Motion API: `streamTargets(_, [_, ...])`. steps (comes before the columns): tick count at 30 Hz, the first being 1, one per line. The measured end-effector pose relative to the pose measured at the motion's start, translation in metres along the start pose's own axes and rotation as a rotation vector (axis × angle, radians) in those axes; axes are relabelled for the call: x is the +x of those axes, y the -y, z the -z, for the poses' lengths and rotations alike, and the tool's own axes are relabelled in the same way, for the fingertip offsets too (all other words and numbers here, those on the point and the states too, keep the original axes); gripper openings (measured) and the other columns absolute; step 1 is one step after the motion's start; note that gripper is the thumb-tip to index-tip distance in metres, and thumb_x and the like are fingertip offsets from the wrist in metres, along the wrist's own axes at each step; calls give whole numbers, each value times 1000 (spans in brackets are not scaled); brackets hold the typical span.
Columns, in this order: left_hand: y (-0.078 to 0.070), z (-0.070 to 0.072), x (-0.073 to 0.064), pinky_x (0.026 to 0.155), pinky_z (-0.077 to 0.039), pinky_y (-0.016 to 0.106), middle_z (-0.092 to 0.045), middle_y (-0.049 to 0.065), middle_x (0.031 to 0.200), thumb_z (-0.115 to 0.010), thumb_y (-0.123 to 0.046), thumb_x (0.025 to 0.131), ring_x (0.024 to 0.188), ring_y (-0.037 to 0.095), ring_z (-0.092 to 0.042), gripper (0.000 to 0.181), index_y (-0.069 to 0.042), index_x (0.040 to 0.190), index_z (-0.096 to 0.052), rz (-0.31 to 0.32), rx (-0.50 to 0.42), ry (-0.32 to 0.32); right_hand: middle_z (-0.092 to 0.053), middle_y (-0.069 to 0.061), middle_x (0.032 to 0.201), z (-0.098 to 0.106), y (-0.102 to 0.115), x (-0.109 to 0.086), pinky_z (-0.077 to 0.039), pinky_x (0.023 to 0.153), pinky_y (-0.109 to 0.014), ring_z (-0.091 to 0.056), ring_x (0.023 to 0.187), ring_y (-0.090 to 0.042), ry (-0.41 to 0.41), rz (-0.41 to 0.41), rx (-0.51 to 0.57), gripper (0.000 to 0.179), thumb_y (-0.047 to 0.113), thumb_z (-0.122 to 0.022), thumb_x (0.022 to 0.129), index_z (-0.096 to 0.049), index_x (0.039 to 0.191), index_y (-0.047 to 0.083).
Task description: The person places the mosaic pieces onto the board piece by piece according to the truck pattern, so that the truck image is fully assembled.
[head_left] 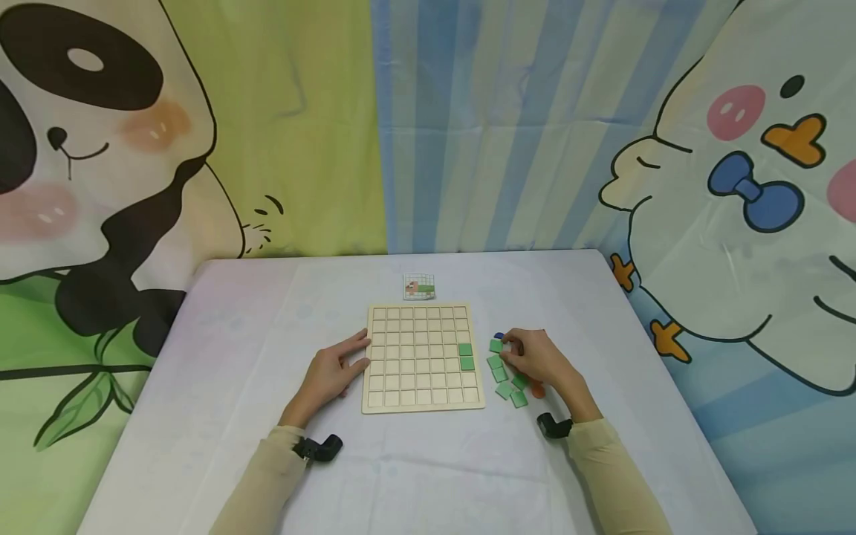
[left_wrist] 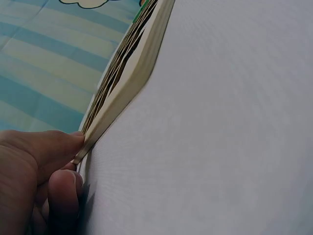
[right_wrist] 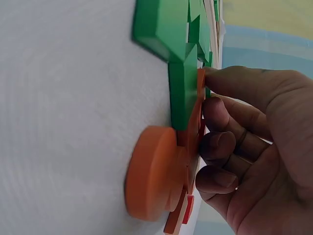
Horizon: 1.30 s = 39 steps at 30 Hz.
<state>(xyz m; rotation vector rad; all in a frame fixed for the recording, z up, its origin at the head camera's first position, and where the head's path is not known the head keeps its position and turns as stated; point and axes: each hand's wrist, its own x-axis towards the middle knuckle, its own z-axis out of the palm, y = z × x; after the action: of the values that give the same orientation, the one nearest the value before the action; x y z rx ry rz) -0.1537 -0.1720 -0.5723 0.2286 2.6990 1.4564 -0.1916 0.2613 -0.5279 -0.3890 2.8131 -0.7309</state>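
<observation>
My beige sleeves (head_left: pixel 264 472) enter at the bottom of the frame, wrinkled cloth, each with a black wrist camera (head_left: pixel 324 448) at the cuff. The bench (head_left: pixel 455 475) wears a white, lightly creased cover. At centre lies the grid board (head_left: pixel 409 365), pale, wood-coloured and flat, with rounded corners and raised strips framing its square cells; two green tiles (head_left: pixel 466 363) sit one above the other in cells near its right edge. My left hand (head_left: pixel 329 370) has its fingers extended and released, touching the board's left edge. Right of centre, my right hand (head_left: pixel 540 357) bends its thumb and fingers over loose green tiles (head_left: pixel 499 374), thick, smooth squares with crisp edges; whether I grasp one I cannot tell. Beside them lie an orange round piece (right_wrist: pixel 146 171), smooth and chunky, and a blue piece (head_left: pixel 498 336). A small printed card (head_left: pixel 419 287) lies above the board.
</observation>
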Motion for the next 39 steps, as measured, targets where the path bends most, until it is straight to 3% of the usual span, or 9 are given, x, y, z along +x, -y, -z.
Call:
streamTargets(15, [1,0,0,39,-46,32,-54,-7,162,-76,-23,100,35,12,-48,49,-17,148,-64,6,3,1,-63,0,79,-1,-1,0,-45,59,-26,-53,67,-11,-24,18,-1,30,20,-74,99,-73,124,4])
streamTargets(39, [2,-1,0,37,-45,31,-55,-3,162,-76,-24,100,35,13,-48,49,-15,146,-65,-2,6,-9,-62,2,79,-11,27,4,-46,60,-24,-53,68,-11,3,76,47,30,22,-76,98,-73,124,8])
